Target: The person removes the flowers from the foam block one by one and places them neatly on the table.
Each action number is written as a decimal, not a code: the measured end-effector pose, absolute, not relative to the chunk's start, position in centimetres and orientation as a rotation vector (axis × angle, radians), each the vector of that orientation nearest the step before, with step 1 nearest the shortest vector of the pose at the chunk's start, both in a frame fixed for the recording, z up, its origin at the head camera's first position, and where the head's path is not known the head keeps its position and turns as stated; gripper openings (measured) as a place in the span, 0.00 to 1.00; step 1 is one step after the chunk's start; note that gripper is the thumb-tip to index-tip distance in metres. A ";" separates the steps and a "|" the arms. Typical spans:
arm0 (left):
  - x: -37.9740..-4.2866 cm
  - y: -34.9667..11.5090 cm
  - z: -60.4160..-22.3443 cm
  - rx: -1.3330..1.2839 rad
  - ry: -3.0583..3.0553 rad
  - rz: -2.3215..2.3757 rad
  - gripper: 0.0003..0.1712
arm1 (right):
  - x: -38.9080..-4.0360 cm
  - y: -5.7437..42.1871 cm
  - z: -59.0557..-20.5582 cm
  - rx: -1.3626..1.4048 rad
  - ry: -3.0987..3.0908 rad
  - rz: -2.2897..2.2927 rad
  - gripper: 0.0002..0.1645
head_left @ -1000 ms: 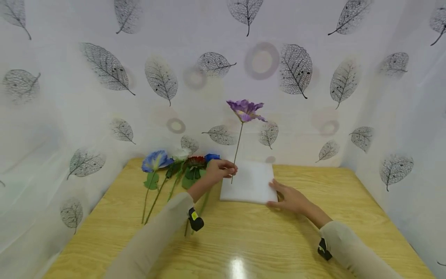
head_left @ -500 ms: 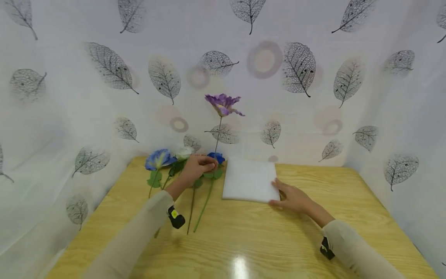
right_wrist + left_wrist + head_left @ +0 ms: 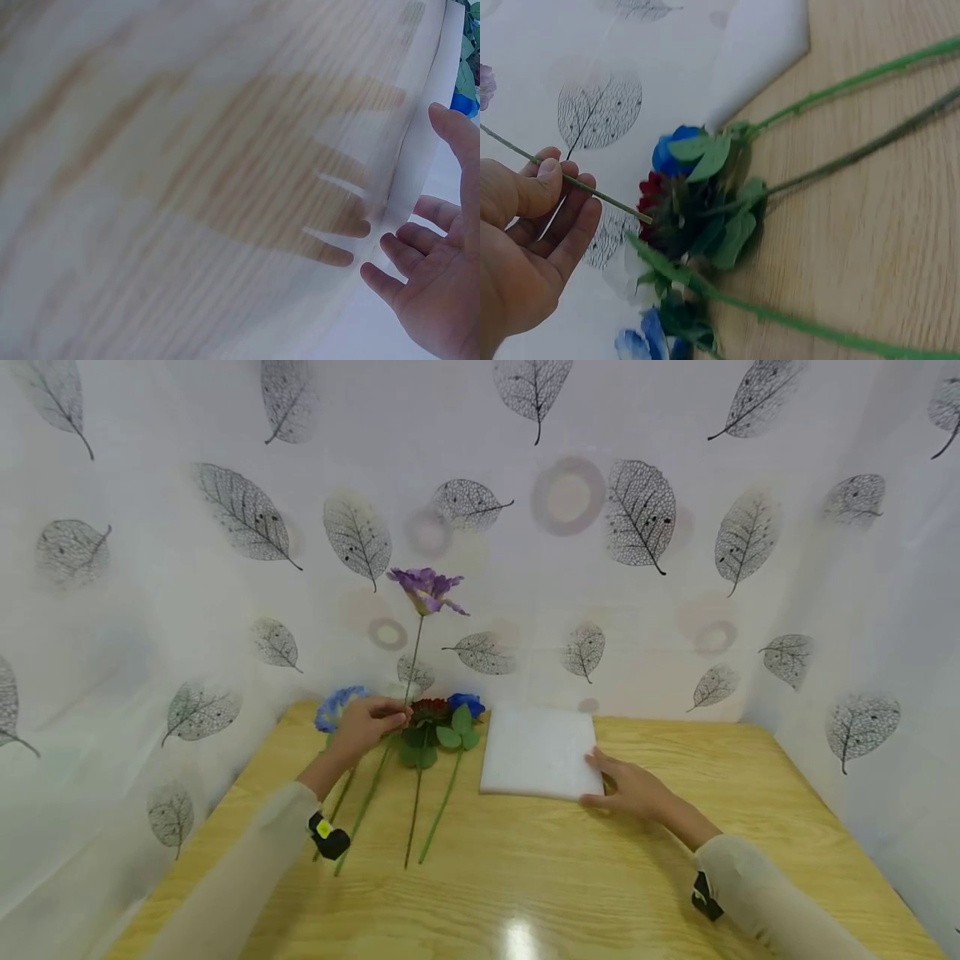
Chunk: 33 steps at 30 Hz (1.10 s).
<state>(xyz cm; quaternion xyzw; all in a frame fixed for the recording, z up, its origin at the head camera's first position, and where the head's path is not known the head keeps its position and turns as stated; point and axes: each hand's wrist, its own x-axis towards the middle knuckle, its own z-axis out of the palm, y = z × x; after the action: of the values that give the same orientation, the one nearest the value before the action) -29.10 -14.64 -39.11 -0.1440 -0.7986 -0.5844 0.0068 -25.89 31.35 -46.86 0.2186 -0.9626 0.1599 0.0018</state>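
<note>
My left hand (image 3: pixel 367 722) pinches the thin stem of a purple flower (image 3: pixel 426 591) between thumb and fingertips. The bloom stands upright above the hand, and the stem's cut end shows over the other flowers in the left wrist view. Below lie a red flower (image 3: pixel 431 708), a blue rose (image 3: pixel 467 703) and a light blue flower (image 3: pixel 333 710), the last partly behind the hand. My right hand (image 3: pixel 630 785) rests at the right edge of a white foam slab (image 3: pixel 540 752), thumb near its front corner. In the right wrist view its fingers (image 3: pixel 405 259) are loosely spread along that edge.
Several green stems (image 3: pixel 437 814) stretch toward the front of the wooden table (image 3: pixel 510 868). The slab lies flat near the table's back edge, right of the blue rose. A white curtain (image 3: pixel 487 427) with a leaf print encloses the back and sides.
My left hand has carried the purple flower leftward from over the white slab to above the row of flowers. The right hand has stayed at the slab's edge.
</note>
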 end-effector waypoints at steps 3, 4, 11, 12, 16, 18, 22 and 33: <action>-28.8 -16.2 -39.2 -0.397 -2.558 -1.719 0.17 | -25.9 31.3 -46.9 0.688 -3.023 0.498 0.56; -28.7 -16.8 -39.2 -0.370 -2.575 -1.692 0.16 | -25.8 31.2 -46.9 0.691 -3.022 0.500 0.55; -27.4 -20.0 -39.6 -0.198 -2.699 -1.442 0.17 | -25.6 30.9 -46.7 0.693 -3.037 0.500 0.55; -27.2 -20.4 -39.7 -0.176 -2.708 -1.413 0.17 | -25.6 31.0 -46.7 0.692 -3.039 0.502 0.55; -26.6 -22.1 -40.3 -0.114 -2.734 -1.322 0.15 | -25.6 31.0 -46.6 0.685 -3.041 0.512 0.55; -26.4 -22.8 -40.6 -0.089 -2.750 -1.273 0.15 | -25.6 31.0 -46.6 0.676 -3.041 0.513 0.55; -25.9 -23.9 -40.8 -0.053 -2.767 -1.236 0.15 | -25.6 31.0 -46.6 0.674 -3.043 0.506 0.55; -25.0 -25.6 -41.4 0.043 -2.881 -1.186 0.19 | -25.7 31.2 -46.7 0.700 -3.026 0.524 0.54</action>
<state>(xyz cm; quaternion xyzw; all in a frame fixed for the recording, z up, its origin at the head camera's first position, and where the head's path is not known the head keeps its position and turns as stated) -25.01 -25.62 -41.44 0.0137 -0.9245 -0.3806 0.0129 -25.71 31.17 -46.69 0.2221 -0.9607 0.1664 -0.0041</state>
